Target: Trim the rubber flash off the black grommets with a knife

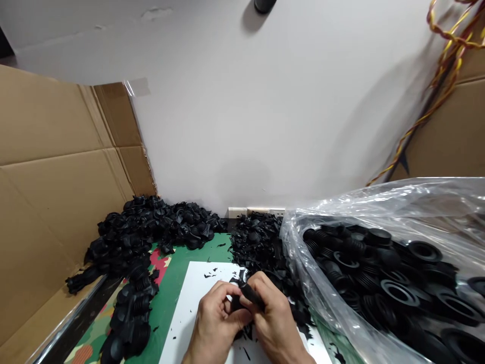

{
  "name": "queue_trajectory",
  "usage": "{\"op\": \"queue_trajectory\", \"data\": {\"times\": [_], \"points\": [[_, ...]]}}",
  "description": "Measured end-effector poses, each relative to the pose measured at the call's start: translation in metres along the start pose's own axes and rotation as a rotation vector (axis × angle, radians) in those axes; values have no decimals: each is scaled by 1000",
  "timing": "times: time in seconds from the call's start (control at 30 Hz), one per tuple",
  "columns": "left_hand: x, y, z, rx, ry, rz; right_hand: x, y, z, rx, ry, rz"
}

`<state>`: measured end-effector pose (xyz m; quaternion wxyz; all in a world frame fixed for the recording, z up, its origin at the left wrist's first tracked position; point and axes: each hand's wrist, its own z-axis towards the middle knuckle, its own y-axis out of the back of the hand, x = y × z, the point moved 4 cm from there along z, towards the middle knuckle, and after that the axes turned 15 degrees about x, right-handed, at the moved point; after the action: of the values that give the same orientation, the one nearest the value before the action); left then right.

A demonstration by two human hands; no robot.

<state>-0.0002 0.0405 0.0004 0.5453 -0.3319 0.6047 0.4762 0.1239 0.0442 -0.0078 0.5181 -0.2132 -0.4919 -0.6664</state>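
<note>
Over a white board [182,313], my left hand [215,321] is closed on a small black rubber part [235,303], mostly hidden by the fingers. Close against it, my right hand [273,316] grips a black-handled tool [251,295]; its working end is at the part, too small to tell its kind. Thin black scraps [212,272] lie scattered on the board around my hands.
Ribbed black rubber parts [132,313] are heaped along the left and back. Black trimmings [257,242] pile up behind the board. A clear plastic bag [314,283] of ribbed rubber parts [401,293] stands right. Cardboard [56,151] walls the left; twisted wires [413,129] hang right.
</note>
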Motion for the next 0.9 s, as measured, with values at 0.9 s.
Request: {"op": "queue_trajectory", "data": {"times": [0.9], "points": [[3,1,1,61,-5,-318,-15,45,7,-123,-268,79]]}}
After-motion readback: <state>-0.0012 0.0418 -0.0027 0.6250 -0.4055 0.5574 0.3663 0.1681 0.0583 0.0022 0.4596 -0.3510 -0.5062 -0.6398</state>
